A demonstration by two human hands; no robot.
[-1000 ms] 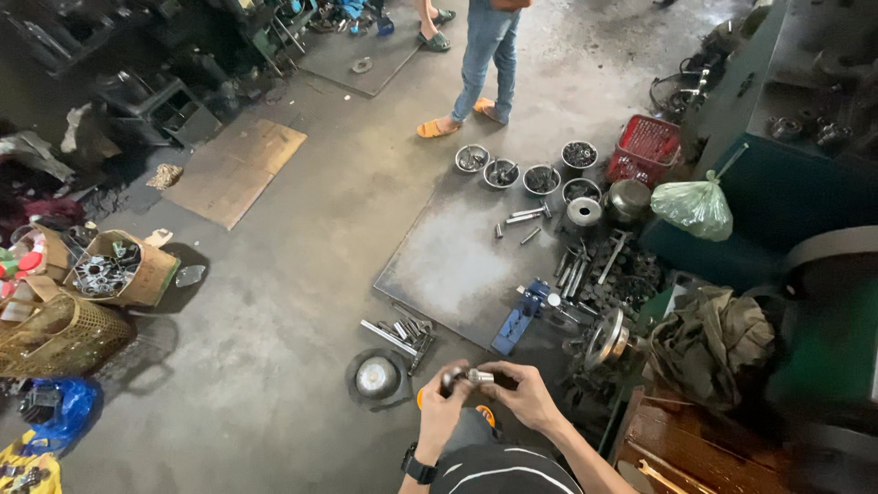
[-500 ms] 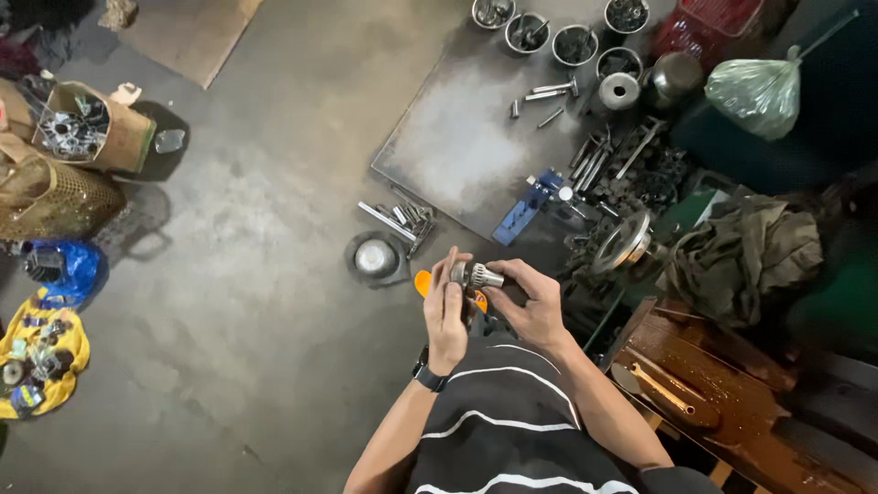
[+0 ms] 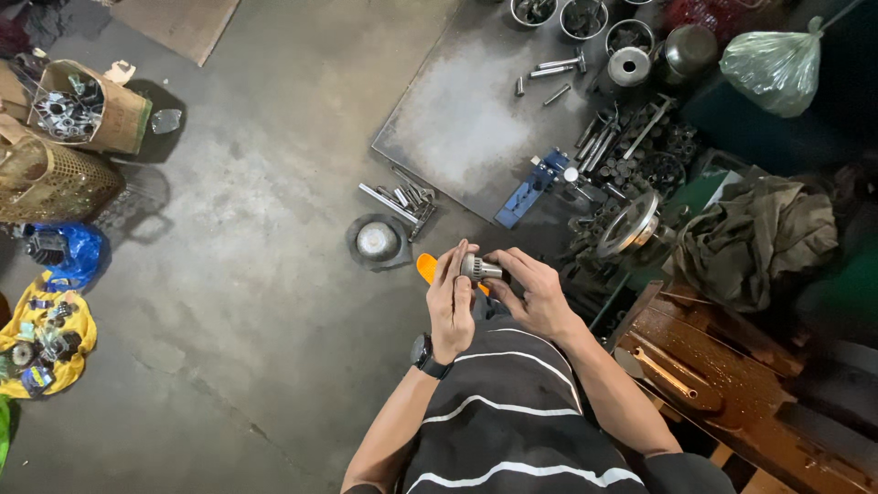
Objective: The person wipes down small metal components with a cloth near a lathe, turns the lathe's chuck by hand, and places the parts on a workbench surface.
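Left hand point(image 3: 451, 306) and right hand point(image 3: 533, 291) both keep a closed grip on a small metal part point(image 3: 475, 267) (orange object point(image 3: 427, 267) beneath), above the concrete floor point(image 3: 256, 274).

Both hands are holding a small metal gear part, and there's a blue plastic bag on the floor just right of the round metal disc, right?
Not quite. The hands do hold the small metal gear part, but the blue plastic bag lies far left of the round metal disc, as the head view shows.
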